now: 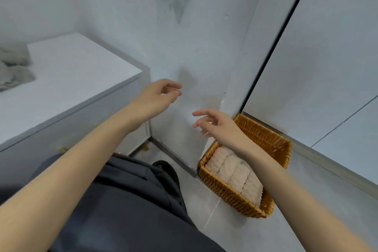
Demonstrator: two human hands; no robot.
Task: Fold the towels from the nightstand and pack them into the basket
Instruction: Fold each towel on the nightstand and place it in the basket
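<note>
At the far left, a heap of grey unfolded towels lies on the white nightstand, right at the frame's edge. The left hand hangs in the air just past the nightstand's corner, fingers loosely curled and holding nothing. Below it are the person's dark trousers and a black shoe. The right hand hovers above the wicker basket, its fingers spread and relaxed, also empty. The basket sits on the floor in the corner of the wall, and pale folded towels lie in a row inside it (the far end of the basket is bare).
</note>
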